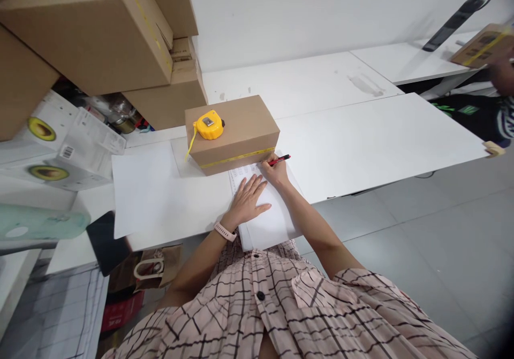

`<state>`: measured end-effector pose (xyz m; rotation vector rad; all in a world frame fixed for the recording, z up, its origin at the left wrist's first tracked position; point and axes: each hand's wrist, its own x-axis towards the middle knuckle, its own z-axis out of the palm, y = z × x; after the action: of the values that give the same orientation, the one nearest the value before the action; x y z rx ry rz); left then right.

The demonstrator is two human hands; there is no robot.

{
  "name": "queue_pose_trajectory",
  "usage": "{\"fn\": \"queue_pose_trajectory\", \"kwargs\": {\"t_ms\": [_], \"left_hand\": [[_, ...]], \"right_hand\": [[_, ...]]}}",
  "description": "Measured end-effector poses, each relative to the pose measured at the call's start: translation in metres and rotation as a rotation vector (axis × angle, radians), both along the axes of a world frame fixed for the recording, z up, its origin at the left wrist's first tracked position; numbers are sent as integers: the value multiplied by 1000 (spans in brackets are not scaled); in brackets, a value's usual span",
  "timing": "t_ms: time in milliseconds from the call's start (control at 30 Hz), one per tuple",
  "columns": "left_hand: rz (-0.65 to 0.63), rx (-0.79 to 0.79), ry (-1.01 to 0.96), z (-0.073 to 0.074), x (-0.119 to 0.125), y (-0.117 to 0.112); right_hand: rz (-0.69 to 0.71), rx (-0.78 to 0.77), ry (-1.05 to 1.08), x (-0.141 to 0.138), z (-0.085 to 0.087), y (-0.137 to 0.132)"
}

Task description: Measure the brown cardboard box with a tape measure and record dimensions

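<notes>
My right hand (274, 169) is closed round a red pen (280, 160) with a black end. Its tip meets the top part of a white notebook page (267, 214) that carries rows of handwriting. Flat on the same page lies my left hand (249, 198), fingers stretched, with a pink band at the wrist. Just beyond both hands stands a closed brown cardboard box (236, 126) with yellow tape along its near side. A yellow tape measure (210, 125) rests on top of the box, its blade end hanging over the left edge.
Large cardboard boxes (92, 32) are stacked at the back left, above white avocado-printed boxes (52, 150). A blank paper sheet (142, 188) and a dark phone-like slab (107, 244) lie left. At far right another person's arm (504, 73) is beside a taped box (484, 46).
</notes>
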<state>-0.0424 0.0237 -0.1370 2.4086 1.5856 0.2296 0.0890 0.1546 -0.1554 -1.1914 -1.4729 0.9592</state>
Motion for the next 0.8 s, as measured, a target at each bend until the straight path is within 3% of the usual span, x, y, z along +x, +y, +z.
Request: {"fn": "queue_pose_trajectory", "kwargs": {"t_ms": [800], "left_hand": [[-1, 1, -6, 1, 0, -1]], "right_hand": [[10, 18, -23, 1, -4, 1]]}}
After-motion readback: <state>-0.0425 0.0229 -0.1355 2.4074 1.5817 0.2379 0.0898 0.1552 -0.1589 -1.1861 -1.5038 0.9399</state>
